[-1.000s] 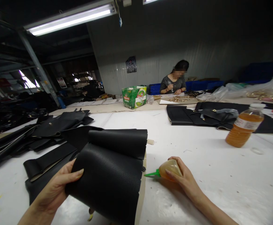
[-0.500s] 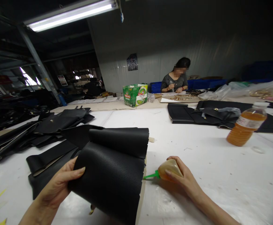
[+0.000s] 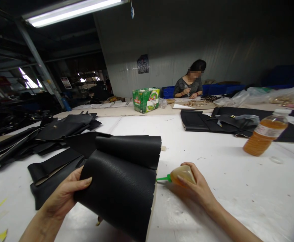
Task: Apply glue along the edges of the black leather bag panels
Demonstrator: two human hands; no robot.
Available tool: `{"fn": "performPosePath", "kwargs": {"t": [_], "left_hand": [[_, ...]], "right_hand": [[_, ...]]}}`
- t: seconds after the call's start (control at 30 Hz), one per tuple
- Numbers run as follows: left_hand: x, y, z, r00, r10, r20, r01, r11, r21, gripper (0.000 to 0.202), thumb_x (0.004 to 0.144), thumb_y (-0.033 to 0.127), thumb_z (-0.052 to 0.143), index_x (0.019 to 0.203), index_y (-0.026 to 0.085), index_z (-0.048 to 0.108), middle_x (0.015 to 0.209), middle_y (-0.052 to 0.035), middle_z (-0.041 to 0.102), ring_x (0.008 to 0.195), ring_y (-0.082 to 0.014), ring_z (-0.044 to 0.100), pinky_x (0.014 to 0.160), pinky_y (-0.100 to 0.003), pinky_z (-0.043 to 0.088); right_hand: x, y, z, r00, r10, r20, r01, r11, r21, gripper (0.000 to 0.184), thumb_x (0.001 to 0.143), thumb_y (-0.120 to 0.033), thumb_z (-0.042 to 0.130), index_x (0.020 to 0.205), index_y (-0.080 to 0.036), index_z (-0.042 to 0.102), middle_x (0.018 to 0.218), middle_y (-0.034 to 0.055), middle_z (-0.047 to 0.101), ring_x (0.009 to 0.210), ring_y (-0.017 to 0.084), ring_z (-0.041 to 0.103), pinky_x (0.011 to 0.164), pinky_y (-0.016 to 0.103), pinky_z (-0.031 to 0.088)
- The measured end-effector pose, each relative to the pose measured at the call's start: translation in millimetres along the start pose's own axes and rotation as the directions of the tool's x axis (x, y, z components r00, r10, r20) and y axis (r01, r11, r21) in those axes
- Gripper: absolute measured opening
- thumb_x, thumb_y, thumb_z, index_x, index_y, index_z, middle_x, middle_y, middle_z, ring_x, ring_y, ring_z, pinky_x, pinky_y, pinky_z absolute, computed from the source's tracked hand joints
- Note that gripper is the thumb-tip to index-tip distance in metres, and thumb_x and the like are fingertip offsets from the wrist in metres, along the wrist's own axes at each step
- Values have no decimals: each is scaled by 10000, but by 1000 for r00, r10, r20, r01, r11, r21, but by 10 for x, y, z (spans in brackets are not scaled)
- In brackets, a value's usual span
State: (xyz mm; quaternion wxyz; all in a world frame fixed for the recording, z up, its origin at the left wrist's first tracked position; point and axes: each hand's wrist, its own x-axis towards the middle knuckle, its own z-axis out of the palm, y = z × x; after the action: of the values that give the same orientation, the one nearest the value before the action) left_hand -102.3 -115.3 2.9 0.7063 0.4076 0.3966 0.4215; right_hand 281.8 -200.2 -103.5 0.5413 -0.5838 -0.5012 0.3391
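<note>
A curved black leather piece (image 3: 121, 188) with a pale, notched right edge is held up over the white table by my left hand (image 3: 66, 190), thumb on top and the other fingers hidden beneath. My right hand (image 3: 197, 185) is closed around a glue bottle (image 3: 183, 174) of soft clear plastic with amber liquid inside. Its green nozzle (image 3: 164, 178) points left, the tip at the leather's right edge. Behind lies another rolled black leather part (image 3: 129, 149), its right end next to that edge.
Stacked black leather pieces (image 3: 61, 129) lie at the left. A large bottle of amber liquid (image 3: 266, 132) stands at the right, near more black leather parts (image 3: 204, 121). Further back are a green carton (image 3: 146, 100) and a co-worker (image 3: 189, 84) seated at the far side.
The glue bottle in my right hand has moved slightly away from me along the leather's edge, its nozzle now more level. My left hand keeps its hold, and the view has shifted a little.
</note>
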Motion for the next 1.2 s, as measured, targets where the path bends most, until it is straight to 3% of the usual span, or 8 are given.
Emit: {"fn": "performPosePath", "kwargs": {"t": [0.1, 0.27, 0.43, 0.63, 0.8, 1.0, 1.2], "left_hand": [[13, -13, -51, 1000, -1, 23, 1, 1000, -7, 374, 646, 91, 754, 989, 241, 758, 859, -77, 772, 789, -283, 717, 691, -320, 572], [20, -49, -115, 999, -7, 45, 8, 1000, -20, 386, 645, 88, 751, 989, 264, 758, 866, -66, 774, 800, -280, 715, 705, -322, 572], [21, -79, -140, 1000, -1, 29, 2, 999, -35, 387, 639, 91, 755, 981, 273, 760, 844, -53, 775, 769, -260, 718, 693, -302, 572], [18, -102, -156, 1000, -2, 19, 3, 999, -36, 392, 618, 99, 770, 972, 266, 762, 845, -58, 775, 778, -275, 717, 693, -315, 578], [11, -97, -158, 1000, 7, -5, -7, 999, -33, 401, 609, 101, 775, 980, 255, 759, 857, -64, 774, 827, -298, 712, 734, -351, 578], [10, -89, -174, 1000, 10, -2, -10, 999, -41, 414, 607, 96, 773, 990, 250, 756, 855, -69, 773, 857, -308, 707, 727, -348, 583], [14, -89, -177, 1000, 9, -9, -10, 999, -32, 434, 619, 96, 765, 1026, 247, 745, 866, -74, 773, 869, -319, 704, 778, -395, 571]], "right_hand": [[11, -3, 24, 1000, -12, -5, 12, 999, -30, 456, 819, -509, 677, 1121, -261, 443, 907, -6, 569, 779, 227, 551, 670, 304, 427], [-56, -38, 40, 978, 22, 206, -38, 997, 74, 437, 834, -477, 670, 1123, -251, 433, 872, -3, 580, 771, 227, 552, 669, 305, 433], [-59, -32, 22, 999, 7, 32, -7, 1000, -7, 466, 814, -500, 684, 1119, -247, 438, 905, 4, 575, 788, 229, 553, 690, 313, 428], [-185, -83, 28, 975, 53, 215, -59, 998, 25, 447, 834, -496, 654, 1123, -241, 427, 873, 2, 577, 765, 226, 545, 669, 309, 424], [-147, -52, -19, 998, 22, 60, -20, 999, -30, 474, 823, -505, 670, 1140, -252, 424, 901, -1, 574, 780, 225, 549, 685, 310, 419], [-201, -35, -35, 985, 45, 167, -46, 999, 1, 463, 832, -498, 658, 1150, -269, 412, 937, -10, 569, 809, 218, 550, 711, 296, 419], [-110, -6, -58, 996, 12, 91, -12, 1000, -7, 468, 817, -488, 677, 1141, -268, 420, 924, -12, 555, 799, 215, 540, 699, 292, 413]]}}
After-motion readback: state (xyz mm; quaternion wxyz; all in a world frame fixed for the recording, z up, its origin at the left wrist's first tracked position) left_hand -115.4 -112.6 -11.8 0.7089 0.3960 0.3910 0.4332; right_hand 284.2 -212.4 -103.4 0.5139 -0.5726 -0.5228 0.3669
